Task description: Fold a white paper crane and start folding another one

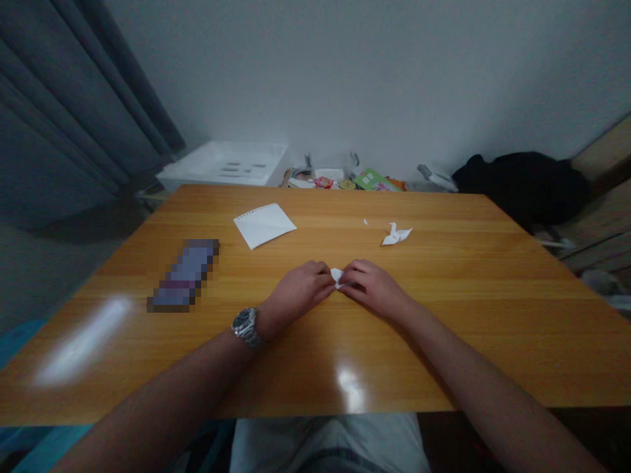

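Note:
A small folded piece of white paper (336, 276) is held between my two hands over the middle of the wooden table. My left hand (309, 284), with a metal watch on its wrist, pinches the left side of the paper. Its right side is gripped by the fingers of my right hand (371, 284). Most of the paper is hidden by my fingers, so its exact folded shape does not show. Beyond my right hand sits a white origami bird (396, 234), with a tiny paper scrap (365, 222) near it.
A white sheet with a perforated edge (265, 225) lies at the back left of the table (468, 263). Left of my hands is a pixelated phone-like object (185, 274). Behind the table are a white tray (221, 164), a green booklet (374, 179) and dark cloth (522, 184).

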